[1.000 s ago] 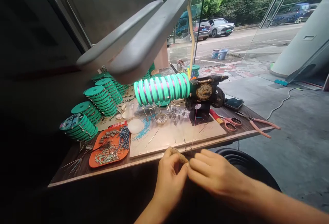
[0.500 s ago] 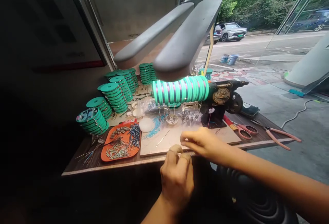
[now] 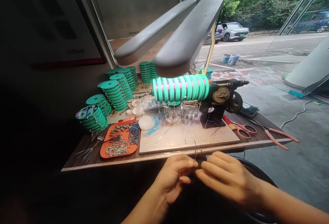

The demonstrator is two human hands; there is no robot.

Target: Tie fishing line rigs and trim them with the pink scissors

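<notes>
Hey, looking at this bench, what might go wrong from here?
The thin metal piece in the left hand is by the table edge, so it might drop off if it slips. The pliers have handles jutting past that edge, so the right hand could knock them down. The orange tray, holding loose small parts, sits near the edge too; a bump might spill them.

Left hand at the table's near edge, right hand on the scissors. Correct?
No, the right hand isn't on the scissors. The head view shows it close beside the left hand, while the scissors lie on the table beyond it. The left hand is at the near edge, as you say.
</notes>
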